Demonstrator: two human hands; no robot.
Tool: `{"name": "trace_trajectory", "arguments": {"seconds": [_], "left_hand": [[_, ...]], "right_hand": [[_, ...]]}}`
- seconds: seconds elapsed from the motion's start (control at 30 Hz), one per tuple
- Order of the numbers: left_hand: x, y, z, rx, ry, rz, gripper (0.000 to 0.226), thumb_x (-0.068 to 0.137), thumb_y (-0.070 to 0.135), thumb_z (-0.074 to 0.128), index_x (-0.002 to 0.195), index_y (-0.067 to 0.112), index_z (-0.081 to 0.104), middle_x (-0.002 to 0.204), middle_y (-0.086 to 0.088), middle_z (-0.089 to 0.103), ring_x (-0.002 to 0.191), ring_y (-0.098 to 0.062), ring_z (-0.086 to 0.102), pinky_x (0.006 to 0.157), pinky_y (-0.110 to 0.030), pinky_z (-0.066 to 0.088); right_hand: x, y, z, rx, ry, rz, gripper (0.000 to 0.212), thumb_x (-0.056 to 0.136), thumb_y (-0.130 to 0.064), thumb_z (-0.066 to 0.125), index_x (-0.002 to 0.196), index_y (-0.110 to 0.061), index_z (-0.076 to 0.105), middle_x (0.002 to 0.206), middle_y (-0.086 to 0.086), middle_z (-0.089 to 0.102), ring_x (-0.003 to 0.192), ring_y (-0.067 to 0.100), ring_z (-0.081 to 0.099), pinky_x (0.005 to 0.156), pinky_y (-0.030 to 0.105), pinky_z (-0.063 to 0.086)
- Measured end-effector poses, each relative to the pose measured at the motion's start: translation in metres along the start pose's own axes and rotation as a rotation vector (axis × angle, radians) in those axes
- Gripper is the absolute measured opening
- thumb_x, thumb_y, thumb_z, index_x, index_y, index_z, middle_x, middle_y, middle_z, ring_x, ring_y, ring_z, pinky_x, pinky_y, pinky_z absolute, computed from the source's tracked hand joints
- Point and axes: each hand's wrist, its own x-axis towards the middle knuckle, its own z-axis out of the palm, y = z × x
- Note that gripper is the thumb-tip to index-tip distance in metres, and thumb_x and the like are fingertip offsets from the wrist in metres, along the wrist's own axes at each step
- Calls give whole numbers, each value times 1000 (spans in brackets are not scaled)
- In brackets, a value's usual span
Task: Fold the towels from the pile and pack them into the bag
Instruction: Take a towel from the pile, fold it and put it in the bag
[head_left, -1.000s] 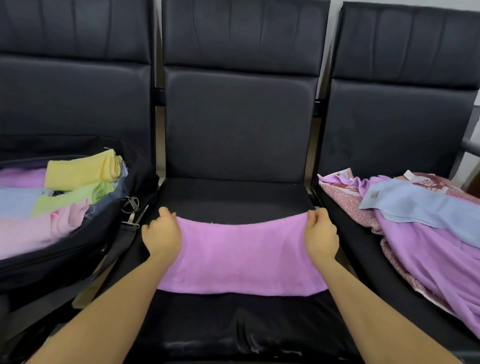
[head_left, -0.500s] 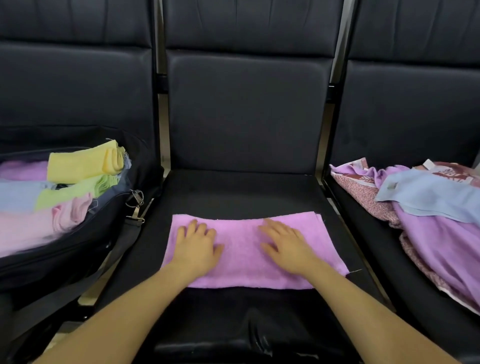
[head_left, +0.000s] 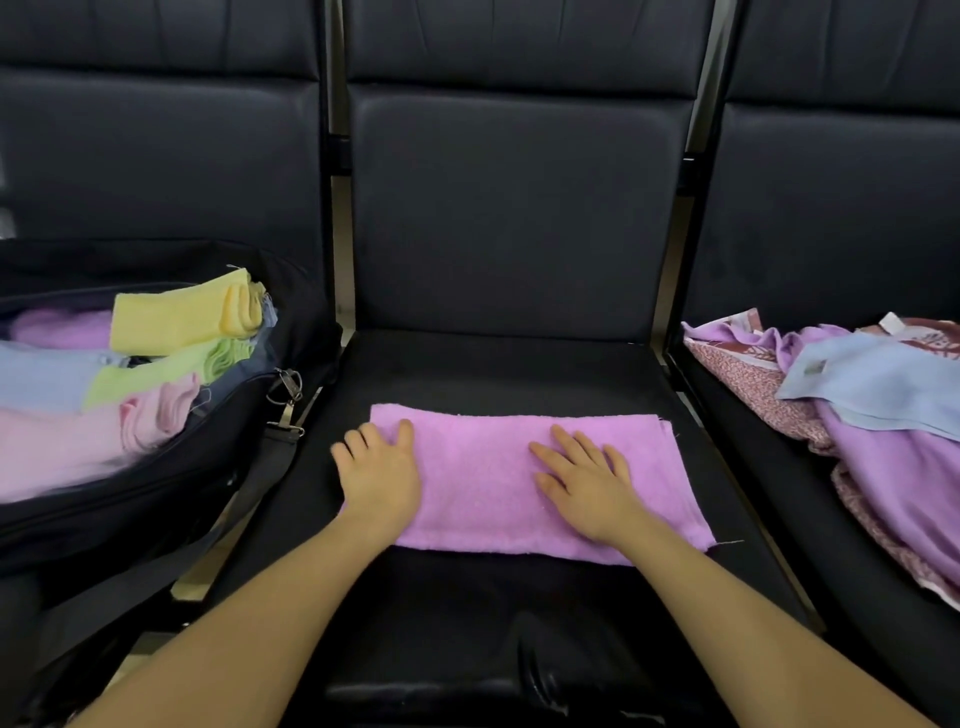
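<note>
Three black padded seats (head_left: 498, 374) with smooth, leather-like cushions stand side by side, seen from the head camera. On the middle seat lies a folded pink-purple towel (head_left: 483, 478), a fuzzy terry rectangle lying flat, its long edges running left to right. The left hand (head_left: 382, 475) rests at the towel's left end, fingers (head_left: 405, 431) straight and slightly apart, the outer ones reaching past the edge onto the seat. The right hand (head_left: 587, 480) lies flat on the towel's right half, fingers spread. On the left seat an open black bag (head_left: 156, 483) holds folded yellow, green, pink, blue and purple towels. On the right seat sits a loose pile (head_left: 857, 415) of rumpled purple, blue and patterned cloths.
</note>
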Motion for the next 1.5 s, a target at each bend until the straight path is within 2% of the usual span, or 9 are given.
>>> {"name": "trace_trajectory", "arguments": {"seconds": [0.17, 0.37, 0.57, 0.77, 0.97, 1.1, 1.23, 1.33, 1.5], "left_hand": [[-4, -3, -1, -6, 86, 94, 55, 91, 9, 46, 143, 22, 34, 113, -11, 56, 102, -28, 54, 93, -39, 39], [10, -21, -23, -196, 373, 169, 55, 47, -10, 80, 99, 6, 70, 57, -9, 52, 40, -22, 40, 51, -29, 33], [1, -27, -55, -397, 536, 285, 36, 61, -2, 81, 94, 5, 68, 54, -3, 49, 43, -22, 45, 52, -29, 34], [-4, 17, -70, -504, 461, 183, 25, 79, 5, 63, 105, 6, 63, 68, -7, 60, 59, -28, 54, 62, -31, 29], [-13, 85, -89, -559, 446, 212, 29, 73, 2, 70, 101, 4, 62, 69, -8, 61, 57, -29, 57, 58, -31, 37], [-22, 121, -92, -844, 107, 355, 54, 91, 37, 59, 139, 17, 41, 105, -1, 67, 102, -22, 58, 93, -35, 36], [-24, 108, -82, -1136, -89, 341, 35, 100, 24, 43, 134, 19, 51, 124, 4, 60, 117, -14, 53, 96, -18, 36], [-17, 79, -59, -685, -45, 401, 36, 99, 20, 39, 132, 21, 53, 135, 1, 53, 124, -23, 47, 99, -31, 36], [-22, 50, -20, -215, -472, 472, 54, 102, 45, 16, 153, 32, 1, 160, 5, -12, 147, -23, -10, 117, -41, 1]], "right_hand": [[-5, 1, 1, -68, -21, -44, 52, 102, -48, 24, 151, -42, 9, 160, -12, -8, 148, 14, -7, 116, 41, -7], [-5, -16, 9, -67, -121, -64, 57, 100, -53, 17, 151, -40, -7, 158, -9, -20, 146, 16, -19, 116, 41, -14], [-1, -62, 18, 179, -162, -116, 55, 101, -52, 18, 152, -38, 3, 160, -10, -14, 146, 14, -16, 117, 42, -12], [-18, -21, -8, 132, 38, -49, 42, 100, -44, 34, 141, -35, 41, 154, -7, 26, 139, 19, 25, 111, 39, 11], [-50, 26, -23, 196, 137, 117, 37, 102, -31, 32, 136, -31, 47, 134, -6, 51, 123, 15, 43, 103, 37, 17], [-59, 41, -31, 388, 269, 241, 39, 103, -31, 31, 139, -27, 44, 137, -3, 52, 127, 18, 44, 106, 38, 16], [-58, 36, -29, 368, 289, 185, 41, 102, -32, 33, 142, -26, 39, 141, 0, 45, 129, 19, 40, 107, 38, 17], [-51, 22, -27, 307, 309, 70, 41, 102, -33, 35, 142, -26, 39, 143, -4, 41, 129, 15, 38, 104, 31, 18], [-37, 3, -26, 136, 166, -171, 45, 101, -43, 34, 145, -30, 37, 150, -10, 37, 138, 8, 30, 109, 29, 15]]}}
